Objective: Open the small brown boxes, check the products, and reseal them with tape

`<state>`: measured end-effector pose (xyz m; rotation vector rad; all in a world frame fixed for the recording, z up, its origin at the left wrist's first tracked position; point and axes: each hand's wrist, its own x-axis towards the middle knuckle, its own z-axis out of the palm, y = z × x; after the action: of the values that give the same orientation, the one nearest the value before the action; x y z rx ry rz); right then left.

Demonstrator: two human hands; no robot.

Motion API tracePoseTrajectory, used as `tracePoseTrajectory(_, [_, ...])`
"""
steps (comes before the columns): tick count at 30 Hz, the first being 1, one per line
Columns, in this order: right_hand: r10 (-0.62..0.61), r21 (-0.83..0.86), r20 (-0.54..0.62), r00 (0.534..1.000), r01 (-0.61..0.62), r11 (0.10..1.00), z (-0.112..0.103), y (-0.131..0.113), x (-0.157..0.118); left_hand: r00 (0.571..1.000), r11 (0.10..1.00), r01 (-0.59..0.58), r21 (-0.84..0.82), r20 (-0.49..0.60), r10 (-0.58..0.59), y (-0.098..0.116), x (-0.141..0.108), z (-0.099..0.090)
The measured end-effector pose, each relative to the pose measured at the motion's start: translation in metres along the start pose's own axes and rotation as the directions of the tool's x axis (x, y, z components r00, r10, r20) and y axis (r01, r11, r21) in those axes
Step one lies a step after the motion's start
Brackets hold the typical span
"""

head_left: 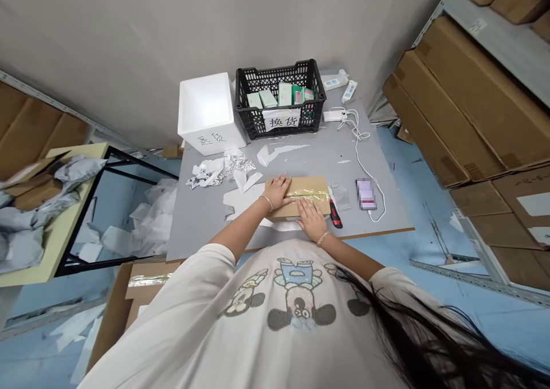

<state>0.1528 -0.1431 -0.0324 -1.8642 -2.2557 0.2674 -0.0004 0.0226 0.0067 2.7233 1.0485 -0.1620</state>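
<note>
Head view, box: one, brown [310, 184], on the table [195, 220], directly under both hands' fingers; shiny tape [317, 195] crosses its top, just beyond the right fingertips.
Left hand [276, 193]: one, laid flat on the box's left part; fingers extended, unclenched, pressing without grasping.
Right hand [313, 223]: one, flat on the box's near side; fingers likewise straight, gripping nothing.
Bracelets: two, one per wrist, behind the fingers.
Knife [335, 213]: one, red and black, just right of the right fingers, beside the box's end.
Phone [366, 194]: one, well right of the right fingers, cable [384, 203] attached.
Scraps [210, 172]: several, too jumbled to count, mostly left of and beyond the left fingers.
Crate [253, 126]: one, black, well beyond both hands' fingers; at least five cartons [284, 94] inside.
Tub [235, 130]: one, white, beyond and left of the left fingers, beside the crate.
</note>
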Motion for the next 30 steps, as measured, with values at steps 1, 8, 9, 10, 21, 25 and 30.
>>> tracePoseTrajectory(1, [0.017, -0.008, 0.002, 1.0, -0.017, 1.0, 0.002, -0.001, 0.001, 1.0, 1.0, 0.005, 0.011, -0.003, -0.005, 0.0, 0.001, 0.001])
tracePoseTrajectory(8, [0.045, -0.064, 0.052, 0.998, -0.041, 0.997, 0.004, -0.003, 0.0, 0.999, 0.995, -0.026, 0.094, -0.023, 0.028, 0.007, 0.006, 0.002])
tracePoseTrajectory(9, [0.046, -0.073, 0.053, 0.998, -0.042, 0.996, 0.004, -0.003, 0.0, 0.999, 0.994, -0.035, 0.101, -0.006, 0.036, 0.008, 0.007, 0.001])
tracePoseTrajectory(10, [0.046, -0.083, 0.051, 0.998, -0.042, 0.996, 0.004, -0.002, 0.0, 0.999, 0.993, -0.047, 0.107, 0.015, 0.045, 0.009, 0.007, 0.0])
tracePoseTrajectory(21, [0.0, -0.103, -0.027, 1.0, -0.003, 0.995, 0.01, 0.005, -0.01, 0.938, 0.983, -0.096, -0.154, 0.317, 0.141, -0.052, 0.085, -0.068])
tracePoseTrajectory(25, [-0.011, -0.082, 0.009, 1.0, 0.012, 0.997, 0.006, 0.003, -0.012, 0.947, 0.98, 0.183, -0.08, 0.281, -0.154, -0.065, 0.108, -0.059])
tracePoseTrajectory(30, [-0.011, -0.036, 0.077, 0.997, 0.014, 0.999, -0.024, 0.002, 0.002, 0.978, 0.978, 0.206, -0.016, 0.017, -0.206, -0.046, 0.092, -0.034])
